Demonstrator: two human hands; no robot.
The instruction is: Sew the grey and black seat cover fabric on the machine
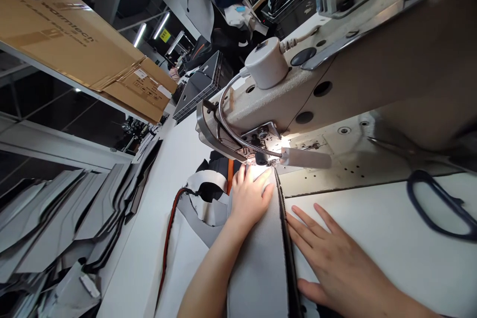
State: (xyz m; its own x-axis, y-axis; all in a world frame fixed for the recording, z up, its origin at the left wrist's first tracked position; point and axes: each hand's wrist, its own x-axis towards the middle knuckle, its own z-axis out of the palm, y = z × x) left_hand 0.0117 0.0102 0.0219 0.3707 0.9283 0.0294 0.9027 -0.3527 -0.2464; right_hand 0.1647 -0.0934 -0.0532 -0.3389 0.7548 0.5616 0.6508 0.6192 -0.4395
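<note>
Both forearms entered nearest the camera. Right hand (335, 258) lay open and flat on the white worktop (372, 218), fingers spread, just beside the dark edge of the grey fabric panel (257, 258). Left hand (249, 196) pressed open-palmed on the panel, fingertips near the needle of the sewing machine (335, 79). The panel lay flat, its long axis running from the camera toward the needle. It appeared soft, light and pliable, best guided by flat palm pressure beside the seam. Scissors (443, 203) lay right of the machine.
</note>
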